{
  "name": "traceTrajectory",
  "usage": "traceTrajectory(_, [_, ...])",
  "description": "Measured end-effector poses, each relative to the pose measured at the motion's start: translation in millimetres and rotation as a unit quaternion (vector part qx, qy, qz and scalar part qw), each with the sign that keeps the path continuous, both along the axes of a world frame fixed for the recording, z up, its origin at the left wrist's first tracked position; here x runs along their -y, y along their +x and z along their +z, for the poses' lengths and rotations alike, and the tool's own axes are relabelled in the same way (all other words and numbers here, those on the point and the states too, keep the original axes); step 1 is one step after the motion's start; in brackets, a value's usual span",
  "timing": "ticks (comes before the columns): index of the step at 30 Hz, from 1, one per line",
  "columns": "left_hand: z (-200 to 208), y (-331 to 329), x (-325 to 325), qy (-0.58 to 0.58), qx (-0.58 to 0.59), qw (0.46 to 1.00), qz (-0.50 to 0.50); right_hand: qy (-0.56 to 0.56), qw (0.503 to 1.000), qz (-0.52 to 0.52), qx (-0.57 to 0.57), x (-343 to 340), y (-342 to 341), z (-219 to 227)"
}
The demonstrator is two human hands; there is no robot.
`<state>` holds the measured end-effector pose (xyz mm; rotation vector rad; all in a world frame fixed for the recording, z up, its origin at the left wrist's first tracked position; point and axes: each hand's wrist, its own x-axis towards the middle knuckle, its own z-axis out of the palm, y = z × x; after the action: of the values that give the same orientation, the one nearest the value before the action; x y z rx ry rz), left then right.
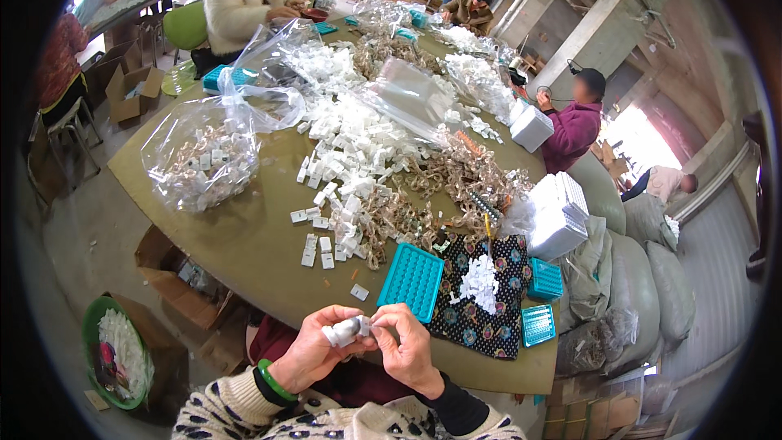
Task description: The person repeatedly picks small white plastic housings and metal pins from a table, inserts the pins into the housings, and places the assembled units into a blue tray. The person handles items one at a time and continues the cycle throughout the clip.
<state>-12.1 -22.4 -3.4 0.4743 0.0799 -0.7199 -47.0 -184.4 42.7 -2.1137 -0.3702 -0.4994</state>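
Close to the table's near edge, my left hand is closed round a few small white plastic pieces. My right hand meets it from the right, thumb and fingers pinching at the end of the same pieces; their exact make is too small to tell. Just beyond my hands lies a teal gridded tray. To its right, small white parts are heaped on a dark patterned cloth. A single white block rests left of the tray.
The green-topped table bears a large heap of white blocks, tangled brownish strips and a clear bag. White stacked trays stand at right, near stuffed sacks. Co-workers sit around the table. A green basket stands lower left.
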Motion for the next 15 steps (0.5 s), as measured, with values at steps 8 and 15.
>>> traceTrajectory(8, [3.2,-5.5,-7.9,0.028,0.013,1.000,-0.002,0.010,0.999,-0.026,-0.046,-7.1,-1.9,-1.7])
traceTrajectory(15, [-1.7,-6.7,-11.2,-0.047,0.047,0.998,-0.002,0.021,1.000,0.009,-0.019,-7.2,0.4,-4.9])
